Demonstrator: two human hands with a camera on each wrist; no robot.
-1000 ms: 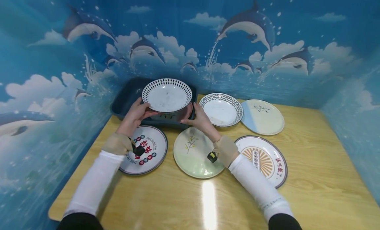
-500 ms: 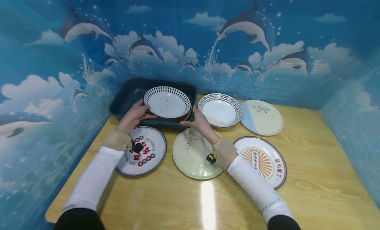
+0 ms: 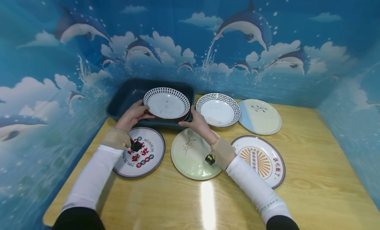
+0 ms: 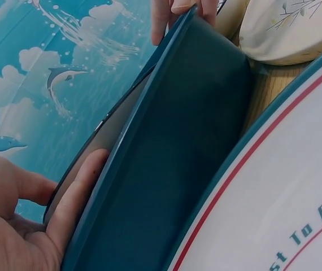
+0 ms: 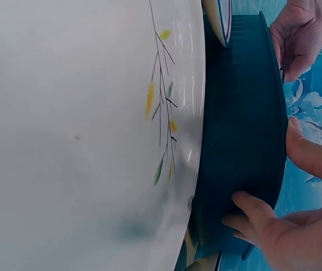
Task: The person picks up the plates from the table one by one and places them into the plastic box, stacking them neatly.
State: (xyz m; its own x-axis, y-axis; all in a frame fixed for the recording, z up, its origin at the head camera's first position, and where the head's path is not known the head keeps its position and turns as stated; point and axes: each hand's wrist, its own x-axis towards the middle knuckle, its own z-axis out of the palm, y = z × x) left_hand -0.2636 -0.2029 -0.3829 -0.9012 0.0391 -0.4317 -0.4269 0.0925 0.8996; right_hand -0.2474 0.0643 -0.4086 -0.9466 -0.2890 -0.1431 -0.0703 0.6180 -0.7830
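Dolphin-print backdrop (image 3: 178, 22). Left hand (image 3: 130, 116) pinches a patterned bowl (image 3: 167, 103) over the dark tub (image 3: 124, 99); right hand (image 3: 199, 121), part-curled at its right corner, hold unclear. Seemingly placing; next needs gentle release.

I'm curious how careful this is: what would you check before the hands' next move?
1. Left hand holding the diamond-rimmed dish: ok; its fingers pinch the edge.
2. Right hand holding dish or tub: cannot tell which.
3. Diamond-rimmed dish wholly below the tub's rim: not ok; its edge stands higher.
4. What that dish rests on, if anything: cannot tell.
5. Wavy-rimmed dish outside the tub: ok.
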